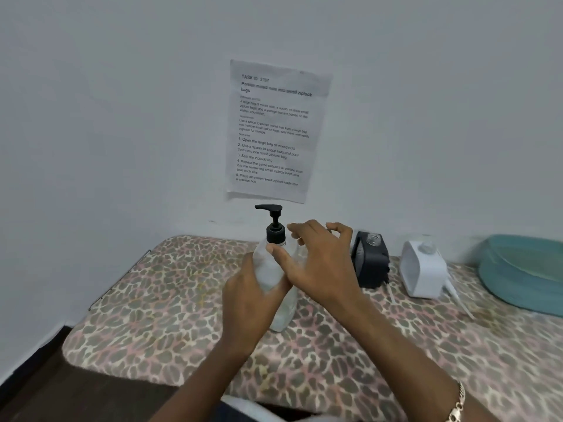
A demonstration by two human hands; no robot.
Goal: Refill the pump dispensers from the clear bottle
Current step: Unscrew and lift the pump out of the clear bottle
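Left hand (246, 303) around a clear pump bottle (266, 273), right hand (323, 263) seemingly loose beside it

Plain domestic-looking room, printed task sheet (274, 132) on bare white wall (122, 117), leopard-print cloth (170, 300) spread out below

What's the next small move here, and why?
Probably close the right hand on the black pump collar and twist it off. The left hand grips the clear bottle, its pump is still on, and the right hand is open beside the collar. The black dispenser and white dispenser stand to the right.
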